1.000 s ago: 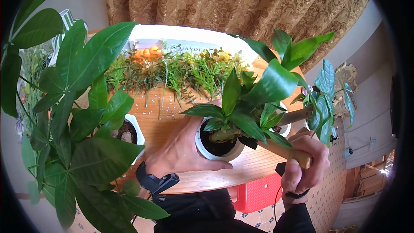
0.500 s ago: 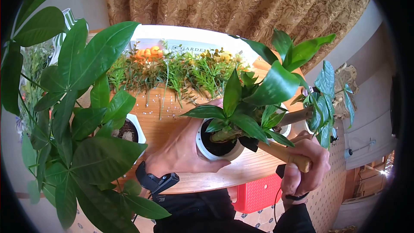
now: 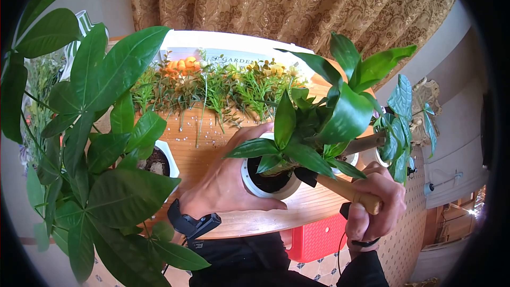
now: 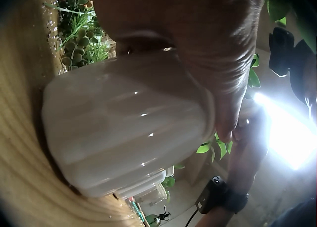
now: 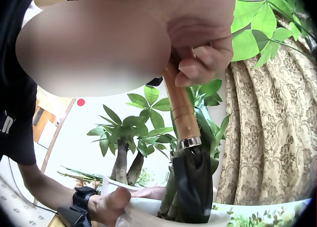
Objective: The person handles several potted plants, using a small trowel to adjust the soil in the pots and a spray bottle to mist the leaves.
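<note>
My left hand (image 3: 226,180) curls round a white flower pot (image 4: 129,128), thumb along the near side, fingers going behind it. The pot stands on the wooden table, with dark soil (image 3: 265,182) inside. From it rises a thick-stemmed plant with broad green leaves (image 3: 348,114), leaning right in the head view. My right hand (image 3: 380,199) grips the wooden handle (image 5: 183,105) of a hand trowel. Its black blade (image 5: 193,185) points down inside the pot's rim, close beside the stems; the tip is hidden.
A large leafy plant (image 3: 127,202) in a white pot (image 3: 172,167) stands at left. Cut flowers and greenery (image 3: 223,93) lie before a white planter box (image 3: 186,40). More potted plants (image 3: 399,138) stand at right. A red stool (image 3: 319,236) is below the table's front edge.
The plant's leaves and stems have shifted and swung slightly, its big middle leaf moving right and down. Both hands keep nearly the same place, still gripping the pot and the trowel.
</note>
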Demonstrator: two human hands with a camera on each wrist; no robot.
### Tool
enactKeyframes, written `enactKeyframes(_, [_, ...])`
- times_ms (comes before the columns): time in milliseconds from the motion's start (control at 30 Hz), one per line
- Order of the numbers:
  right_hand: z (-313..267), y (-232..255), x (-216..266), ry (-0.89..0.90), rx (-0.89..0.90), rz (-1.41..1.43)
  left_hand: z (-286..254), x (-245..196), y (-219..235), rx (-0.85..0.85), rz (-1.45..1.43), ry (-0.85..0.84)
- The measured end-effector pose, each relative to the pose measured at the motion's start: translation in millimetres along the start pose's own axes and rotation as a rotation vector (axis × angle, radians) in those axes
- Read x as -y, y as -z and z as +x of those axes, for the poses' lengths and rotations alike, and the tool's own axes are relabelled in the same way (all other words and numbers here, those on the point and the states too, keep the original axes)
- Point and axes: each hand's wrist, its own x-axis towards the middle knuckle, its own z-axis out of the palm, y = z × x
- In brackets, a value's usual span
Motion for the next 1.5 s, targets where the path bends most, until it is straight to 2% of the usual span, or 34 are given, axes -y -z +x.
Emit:
enactKeyframes(100, [-2, -5, 0, -0.011, -0.051, -0.05, 1, 0, 0, -0.004, 0.008, -0.005])
enactKeyframes(233, [0, -5, 3, -0.024, -0.008, -0.11, -1, 1, 0, 0.015, 0.047, 0.011])
enactKeyframes(433, [-2, -1, 3, -0.09, 0.069, 0.014, 0, 1, 0, -0.001, 0.043, 0.003])
enactKeyframes(500, [-1, -5, 1, -0.025, -0.023, -0.043, 1, 0, 0, -0.006, 0.031, 0.007])
enactKeyframes(633, [1, -9, -2, 0.018, -0.015, -0.109, 1, -2, 1, -0.012, 0.035, -0.003])
enactKeyframes(733, [3, -6, -1, -0.001, -0.008, -0.012, 0, -4, 1, -0.028, 0.061, -0.008])
enactKeyframes(800, [1, -1, -5, 0.05, 0.021, 0.053, 1, -4, 1, -0.025, 0.051, 0.003])
enactKeyframes(900, [2, 0, -6, 0.064, 0.017, 0.011, 1, -3, 1, -0.017, 0.041, 0.011])
enactKeyframes(1367, [0, -3, -6, 0.065, -0.022, 0.022, 1, -4, 1, -0.036, 0.055, 0.013])
enactKeyframes(1433, [-6, -5, -1, -0.087, -0.034, -0.024, 1, -4, 0, -0.042, 0.079, -0.02])
enactKeyframes(1467, [-3, -4, -4, -0.087, -0.034, -0.024, 1, -3, 1, -0.042, 0.079, -0.02])
enactKeyframes(1500, [1, -3, -8, -0.001, -0.018, -0.03, 0, -2, 1, -0.035, 0.08, -0.026])
